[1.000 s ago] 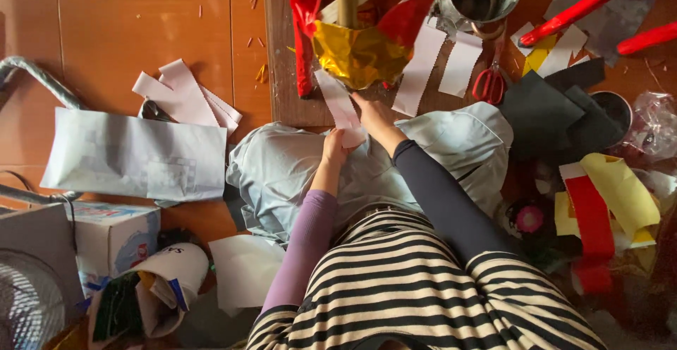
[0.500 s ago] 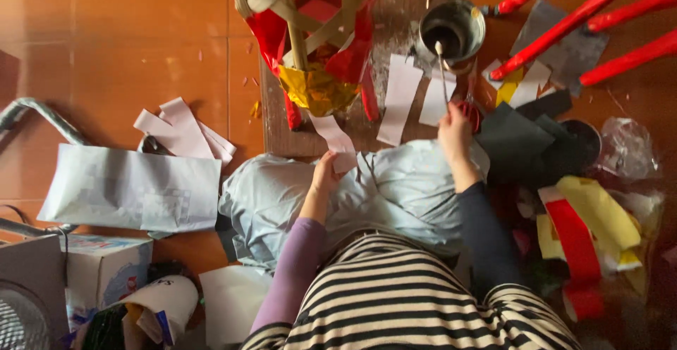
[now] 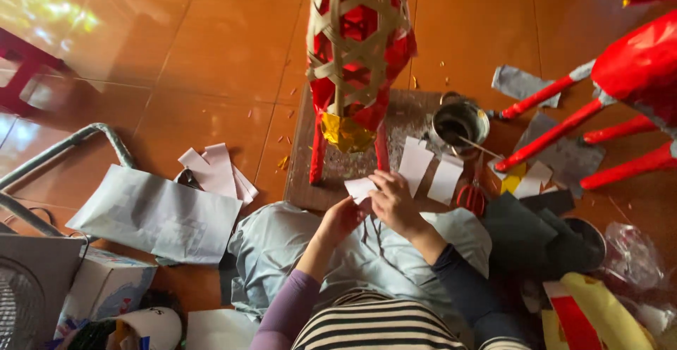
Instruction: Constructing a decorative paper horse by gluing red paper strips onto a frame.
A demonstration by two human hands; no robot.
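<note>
My left hand (image 3: 343, 219) and my right hand (image 3: 395, 202) meet over a small white paper piece (image 3: 360, 188) at the near edge of a wooden board (image 3: 303, 181); both hold it. Just beyond stands a woven bamboo frame (image 3: 356, 47) partly covered in red paper, with crumpled gold foil (image 3: 345, 133) at its lower end. A metal pot (image 3: 460, 121) with a stick in it sits on the board's right side. Two more white paper strips (image 3: 430, 170) lie beside my right hand.
Red scissors (image 3: 471, 196) lie right of the strips. Red paper-covered legs of another figure (image 3: 564, 131) reach in from the right. Grey paper sheets (image 3: 159, 212), white strips (image 3: 215, 170), a cardboard box (image 3: 106, 286) and a metal tube frame (image 3: 63, 149) lie left. Dark, yellow and red paper (image 3: 571, 308) piles right.
My right hand has come back from the metal pot to the paper piece held by my left hand. The view has tilted up, showing more of the bamboo frame.
</note>
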